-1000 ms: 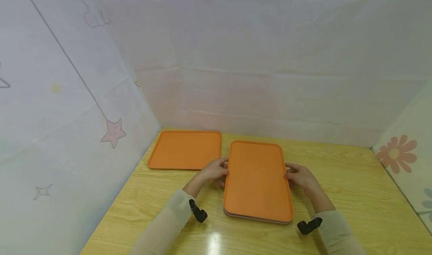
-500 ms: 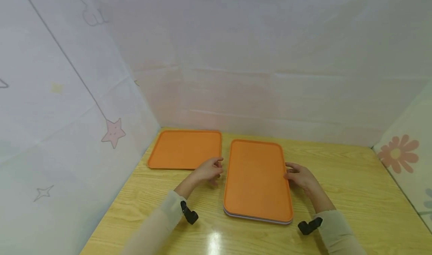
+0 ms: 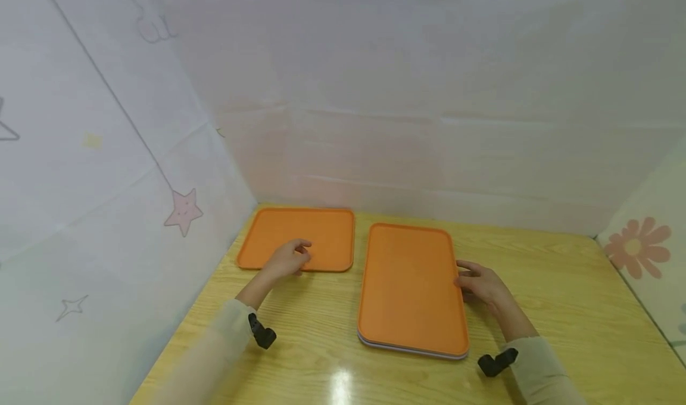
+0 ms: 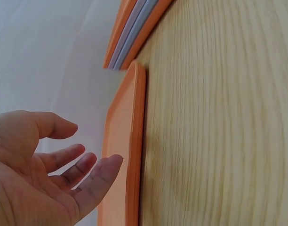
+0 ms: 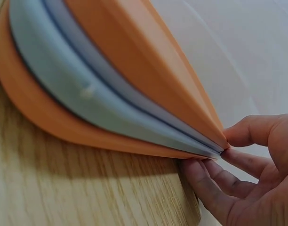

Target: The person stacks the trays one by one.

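A stack of rectangular trays [image 3: 414, 292] lies lengthwise on the table, orange on top. In the right wrist view its edge shows layers: the orange top tray [image 5: 130, 52], a lavender tray, a pale blue-green tray [image 5: 78, 92] and an orange tray at the bottom. My right hand [image 3: 485, 286] holds the stack's right edge, thumb by the upper rim and fingers at the side and lower edge. My left hand [image 3: 286, 259] is over the front part of another orange tray [image 3: 327, 232] at the back left, fingers loosely bent with nothing between them.
The wooden table [image 3: 316, 339] reaches the pale back wall [image 3: 364, 125] and both patterned side walls. The back-left tray sits close to the back wall. Each wrist wears a small black camera, such as the left one [image 3: 261, 332].
My left hand has let go of the stack's left edge and moved left, over the back-left tray. My right hand keeps its place at the stack's right edge.
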`<state>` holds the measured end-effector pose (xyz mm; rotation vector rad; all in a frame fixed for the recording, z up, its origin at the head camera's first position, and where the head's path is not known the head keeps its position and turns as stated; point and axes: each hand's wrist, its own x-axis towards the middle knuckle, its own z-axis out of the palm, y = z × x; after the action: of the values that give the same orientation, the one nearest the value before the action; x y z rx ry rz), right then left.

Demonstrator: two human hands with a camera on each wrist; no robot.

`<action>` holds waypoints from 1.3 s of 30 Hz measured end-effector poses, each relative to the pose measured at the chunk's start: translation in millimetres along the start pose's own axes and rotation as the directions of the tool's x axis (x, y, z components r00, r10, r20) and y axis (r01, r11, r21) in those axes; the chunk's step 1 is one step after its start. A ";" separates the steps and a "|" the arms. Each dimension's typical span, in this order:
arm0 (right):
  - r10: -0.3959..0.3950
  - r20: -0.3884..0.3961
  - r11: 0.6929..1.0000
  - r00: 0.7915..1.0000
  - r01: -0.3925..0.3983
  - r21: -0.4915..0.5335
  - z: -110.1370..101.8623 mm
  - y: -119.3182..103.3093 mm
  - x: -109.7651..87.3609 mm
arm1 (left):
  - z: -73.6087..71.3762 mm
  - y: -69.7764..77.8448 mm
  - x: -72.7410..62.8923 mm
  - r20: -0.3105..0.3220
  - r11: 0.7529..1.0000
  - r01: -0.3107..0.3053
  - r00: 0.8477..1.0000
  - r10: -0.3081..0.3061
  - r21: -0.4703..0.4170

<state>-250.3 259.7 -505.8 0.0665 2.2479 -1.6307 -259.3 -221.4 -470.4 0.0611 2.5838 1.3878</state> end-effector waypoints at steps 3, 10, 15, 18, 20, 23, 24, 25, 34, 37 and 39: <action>0.000 -0.010 1.000 1.000 0.000 0.006 -1.2 0.7 -1.8 | -15.1 -7.6 0.9 -0.039 0.998 0.004 0.999 -0.001 0.062; 0.005 -0.013 1.000 1.000 -0.004 0.017 -3.4 2.1 -4.0 | -45.2 -30.6 9.0 -0.128 0.987 0.028 0.992 -0.007 0.161; 0.003 -0.015 1.000 1.000 -0.003 0.013 -5.7 2.0 -5.1 | -61.1 -44.6 16.7 -0.167 0.986 0.050 0.986 -0.024 0.157; 0.007 -0.022 1.000 1.000 -0.007 0.011 -6.1 2.1 -4.7 | -66.9 -51.5 22.8 -0.196 0.982 0.064 0.980 -0.028 0.179; 0.008 -0.023 1.000 1.000 -0.008 0.013 -6.3 2.4 -4.2 | -69.6 -55.7 27.7 -0.211 0.979 0.067 0.977 -0.025 0.195; 0.011 -0.016 1.000 1.000 -0.010 0.028 -6.3 3.3 -3.5 | -72.5 -61.4 34.7 -0.235 0.972 0.088 0.971 -0.035 0.218; 0.007 -0.010 1.000 1.000 -0.006 0.030 -6.2 3.8 -3.3 | -73.2 -63.1 36.8 -0.241 0.970 0.099 0.969 -0.044 0.222; 0.003 -0.006 0.999 1.000 -0.003 0.032 -5.9 4.1 -3.4 | -73.8 -64.8 38.5 -0.246 0.966 0.113 0.968 -0.054 0.234; -0.010 0.002 0.999 1.000 0.010 0.040 -2.8 7.4 0.8 | -79.3 -75.3 45.5 -0.309 0.891 0.232 0.945 -0.111 0.390; -0.001 -0.007 0.999 1.000 0.002 0.050 -2.1 6.4 0.7 | -81.5 -77.2 45.6 -0.327 0.878 0.265 0.936 -0.134 0.399; -0.007 -0.004 0.999 1.000 0.007 0.040 -1.9 5.7 0.0 | -82.5 -79.6 45.3 -0.332 0.873 0.279 0.932 -0.146 0.400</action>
<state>-249.4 263.4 -510.5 0.0723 2.2213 -1.6804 -315.3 -327.3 -499.5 -0.3828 2.9875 0.7557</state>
